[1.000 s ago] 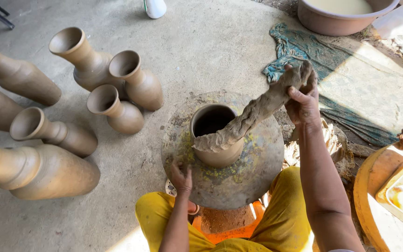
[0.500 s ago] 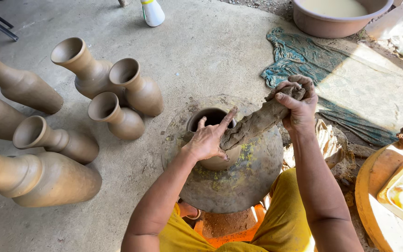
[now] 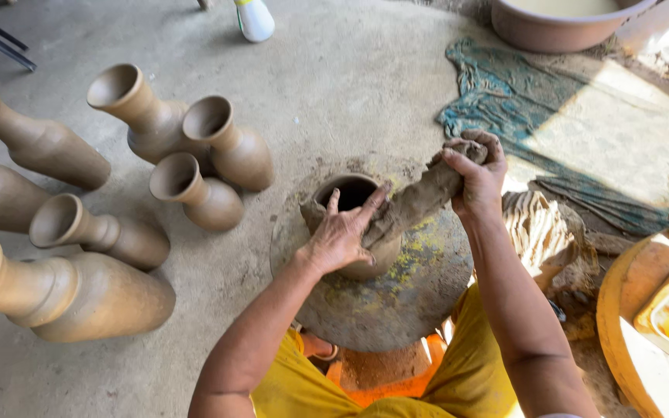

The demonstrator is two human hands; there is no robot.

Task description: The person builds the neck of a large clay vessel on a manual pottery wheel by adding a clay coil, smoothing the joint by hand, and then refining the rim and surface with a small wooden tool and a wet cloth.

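The left hand (image 3: 342, 236) now lies spread over the rim of the small clay pot (image 3: 354, 224) on the wheel disc (image 3: 396, 302), pressing down the thick clay coil (image 3: 420, 197) (half a second ago it was only arriving), so coil joins rim. The right hand (image 3: 474, 174) grips the coil's raised end. The join is hidden under the palm.

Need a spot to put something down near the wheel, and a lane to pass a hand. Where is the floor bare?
Bare concrete lies beyond the wheel, between the vases, the white bottle and the teal cloth. Another bare strip runs near the left hand, below the big lying vase. Crowded: the left side with vases, and right of the right hand, with rags and an orange tub.
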